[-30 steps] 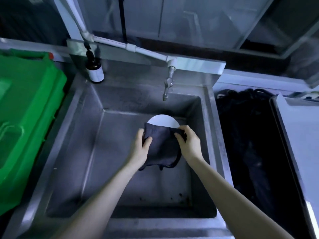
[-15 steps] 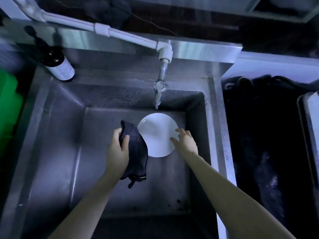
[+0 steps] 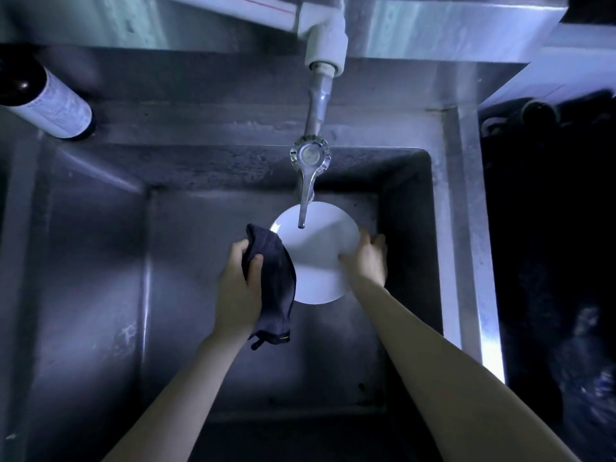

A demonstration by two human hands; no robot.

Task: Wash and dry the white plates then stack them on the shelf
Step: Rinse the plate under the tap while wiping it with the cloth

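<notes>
- Plate [image 3: 316, 258]: white, held in the air over the sink [image 3: 100, 261] basin, face up toward the camera and tilted. Its upper part sits directly under the tap [image 3: 308, 168] spout.
- No water stream visible from the tap; whether the plate is wet cannot be told.
- Cloth [image 3: 273, 281]: dark, bunched, hanging down. It overlaps the plate's left edge; most of the face is uncovered.
- Step, as judged: wiping one plate with the cloth. Washing or drying cannot be settled from this view. No shelf or stack in view, so stacking is not yet done.
- Next move, as judged: bring the cloth across the face and rim while the other hand keeps the plate steady. A firm hold on the rim is needed, since a glazed plate may be slippery over a steel basin.
- Right hand [image 3: 366, 261]: grips the plate's right rim, thumb on the face, fingers wrapped behind. Forearm reaches in from lower right.
- Left hand [image 3: 238, 288]: closed round the cloth, thumb on top, just left of the plate. Forearm reaches in from lower left.
- Bottle [image 3: 50, 105]: on the ledge at upper left, well apart.
</notes>
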